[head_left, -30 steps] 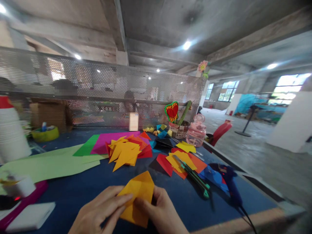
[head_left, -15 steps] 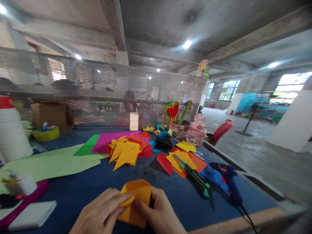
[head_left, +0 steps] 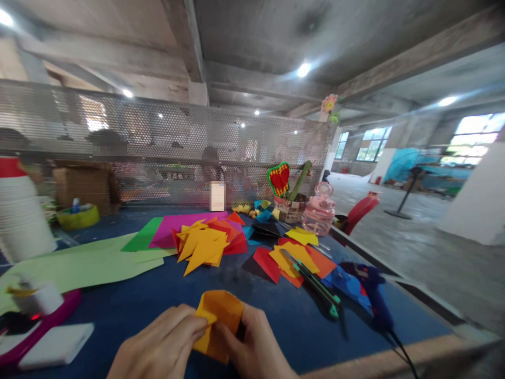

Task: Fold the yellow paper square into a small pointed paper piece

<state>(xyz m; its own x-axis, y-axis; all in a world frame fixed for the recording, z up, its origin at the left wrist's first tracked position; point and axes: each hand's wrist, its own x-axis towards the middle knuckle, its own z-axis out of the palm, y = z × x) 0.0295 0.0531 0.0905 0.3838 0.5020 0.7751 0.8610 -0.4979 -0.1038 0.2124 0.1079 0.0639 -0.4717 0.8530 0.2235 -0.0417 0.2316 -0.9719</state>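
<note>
Both my hands hold one folded orange paper sheet [head_left: 219, 316] low over the blue table [head_left: 130, 305]. My left hand [head_left: 161, 345] pinches its left edge with closed fingers. My right hand [head_left: 252, 347] grips the right side, thumb pressed on the paper. The sheet's top is curled down into a rounded fold. Beyond it lies a pile of orange and red folded papers [head_left: 205, 245].
A green utility knife [head_left: 315, 284] rests on red and yellow papers at the right, beside a dark blue glue gun [head_left: 373, 297] with its cord. Large light green sheets [head_left: 79, 263] cover the left. A pink jar [head_left: 319, 213] and mesh screen [head_left: 158, 152] stand behind.
The orange sheet's pointed top has been folded down and the paper has become smaller and rounder between my hands. My hands stayed in place.
</note>
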